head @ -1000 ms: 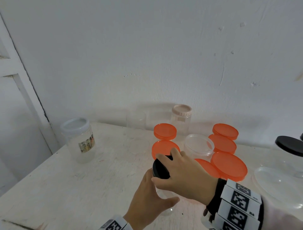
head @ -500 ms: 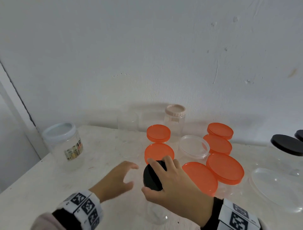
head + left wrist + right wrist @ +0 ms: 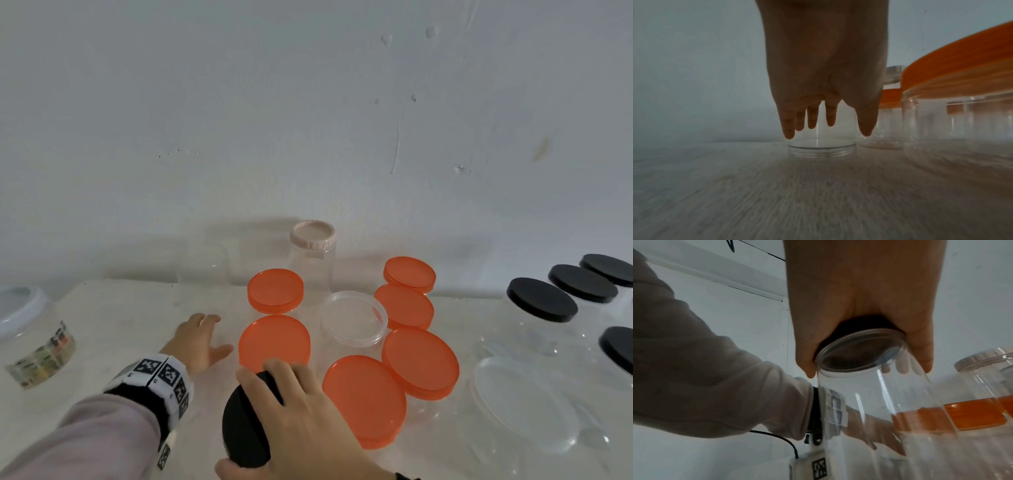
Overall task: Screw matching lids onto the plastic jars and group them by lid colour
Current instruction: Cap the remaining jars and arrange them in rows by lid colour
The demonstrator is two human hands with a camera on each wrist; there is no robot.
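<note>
The right hand (image 3: pixel 301 421) is curling its fingers (image 3: pixel 920 353) around the black lid (image 3: pixel 243 428) of a clear jar (image 3: pixel 879 402), carrying it tilted above the bench's near edge. The left hand (image 3: pixel 197 339) is reaching with fingers (image 3: pixel 812 120) spread, holding nothing. Orange-lidded jars (image 3: pixel 419 361) are standing grouped mid-bench, black-lidded jars (image 3: pixel 541 299) toward the right edge; the uncapped jar (image 3: pixel 822 146) is likely remaining. Only the left wrist view is showing it inverted, threads on the bench.

No words can be read; the jar label (image 3: pixel 41 356) is too blurred.
</note>
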